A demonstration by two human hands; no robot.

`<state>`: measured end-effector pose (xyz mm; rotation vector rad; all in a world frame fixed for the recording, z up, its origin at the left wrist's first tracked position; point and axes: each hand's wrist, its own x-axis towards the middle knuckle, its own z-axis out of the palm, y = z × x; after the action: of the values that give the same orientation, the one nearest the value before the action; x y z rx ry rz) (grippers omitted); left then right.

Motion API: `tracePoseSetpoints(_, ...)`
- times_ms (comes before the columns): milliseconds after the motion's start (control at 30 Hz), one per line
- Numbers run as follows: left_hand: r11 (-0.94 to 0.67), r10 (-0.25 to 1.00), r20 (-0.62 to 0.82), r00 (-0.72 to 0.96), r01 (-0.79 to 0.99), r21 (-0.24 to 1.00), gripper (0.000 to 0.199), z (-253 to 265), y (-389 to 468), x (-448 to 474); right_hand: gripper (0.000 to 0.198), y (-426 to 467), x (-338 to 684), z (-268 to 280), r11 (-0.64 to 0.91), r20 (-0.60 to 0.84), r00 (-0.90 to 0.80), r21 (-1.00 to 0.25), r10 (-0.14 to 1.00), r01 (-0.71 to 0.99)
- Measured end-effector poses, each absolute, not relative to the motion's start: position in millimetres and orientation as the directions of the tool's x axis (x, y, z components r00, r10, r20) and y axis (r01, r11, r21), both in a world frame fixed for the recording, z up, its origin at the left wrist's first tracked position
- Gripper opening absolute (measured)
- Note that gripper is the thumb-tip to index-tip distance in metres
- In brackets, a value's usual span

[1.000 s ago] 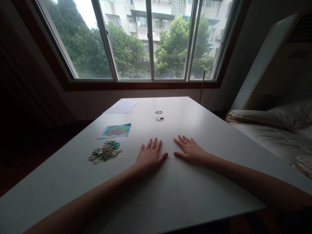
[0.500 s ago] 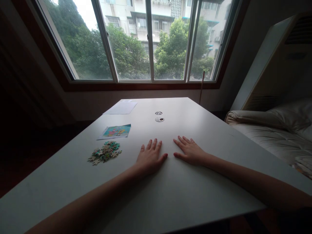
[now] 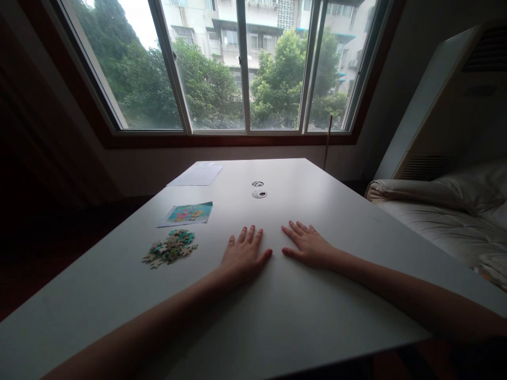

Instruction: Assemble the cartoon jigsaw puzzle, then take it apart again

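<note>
My left hand [image 3: 244, 255] lies flat on the white table [image 3: 301, 311], fingers spread, holding nothing. Across a small gap, my right hand [image 3: 308, 245] rests palm down in the same way, also holding nothing. To the left of my left hand is a heap of loose jigsaw puzzle pieces [image 3: 170, 248], some teal, some showing their pale backs. Just beyond the heap lies a colourful picture sheet [image 3: 190, 213] with a blue-green background and small figures. Neither hand touches the pieces or the sheet.
White paper [image 3: 198, 174] lies at the table's far left corner. Two round inserts, a nearer one [image 3: 259, 194] and a farther one [image 3: 257, 183], are set in the tabletop. A light sofa [image 3: 431, 211] stands to the right, a window [image 3: 245, 68] beyond the table.
</note>
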<state>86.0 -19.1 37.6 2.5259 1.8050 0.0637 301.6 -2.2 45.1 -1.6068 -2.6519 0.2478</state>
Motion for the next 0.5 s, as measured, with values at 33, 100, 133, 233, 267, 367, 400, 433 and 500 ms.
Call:
tracePoseSetpoints(33, -0.325, 0.946, 0.014, 0.325, 0.944, 0.054, 0.069, 37.4, -18.9, 86.1, 0.079, -1.7, 301.8, 44.9, 0.455, -0.058, -0.467, -0.151, 0.882, 0.878)
tracePoseSetpoints(100, -0.329, 0.944, 0.017, 0.328, 0.943, 0.056, 0.069, 37.1, -18.8, 85.8, 0.079, -1.0, 301.8, 44.6, 0.457, -0.055, -0.469, -0.151, 0.882, 0.877)
tracePoseSetpoints(133, -0.330, 0.944, 0.017, 0.330, 0.942, 0.057, 0.069, 37.2, -18.8, 85.6, 0.079, -0.9, 301.5, 44.6, 0.457, -0.053, -0.469, -0.152, 0.882, 0.876)
tracePoseSetpoints(233, -0.332, 0.943, 0.018, 0.332, 0.941, 0.059, 0.069, 38.9, -19.3, 84.1, 0.079, -1.4, 300.0, 46.1, 0.455, -0.055, -0.467, -0.153, 0.882, 0.877)
tracePoseSetpoints(267, -0.332, 0.943, 0.018, 0.332, 0.941, 0.059, 0.069, 40.0, -19.6, 83.5, 0.079, -1.8, 299.5, 47.0, 0.455, -0.057, -0.467, -0.153, 0.882, 0.877)
tracePoseSetpoints(367, -0.333, 0.943, 0.018, 0.333, 0.941, 0.061, 0.069, 44.6, -21.2, 82.2, 0.079, -3.3, 298.6, 50.5, 0.455, -0.055, -0.467, -0.155, 0.882, 0.877)
tracePoseSetpoints(400, -0.334, 0.943, 0.018, 0.333, 0.941, 0.061, 0.069, 46.3, -22.0, 82.0, 0.079, -3.9, 298.6, 51.7, 0.457, -0.051, -0.469, -0.156, 0.882, 0.876)
tracePoseSetpoints(433, -0.334, 0.943, 0.018, 0.334, 0.941, 0.060, 0.069, 47.8, -22.9, 81.8, 0.078, -4.6, 298.6, 52.9, 0.459, -0.046, -0.471, -0.157, 0.881, 0.875)
tracePoseSetpoints(500, -0.336, 0.942, 0.015, 0.336, 0.940, 0.059, 0.068, 50.4, -25.2, 81.4, 0.078, -6.1, 298.4, 55.0, 0.463, -0.039, -0.474, -0.157, 0.880, 0.873)
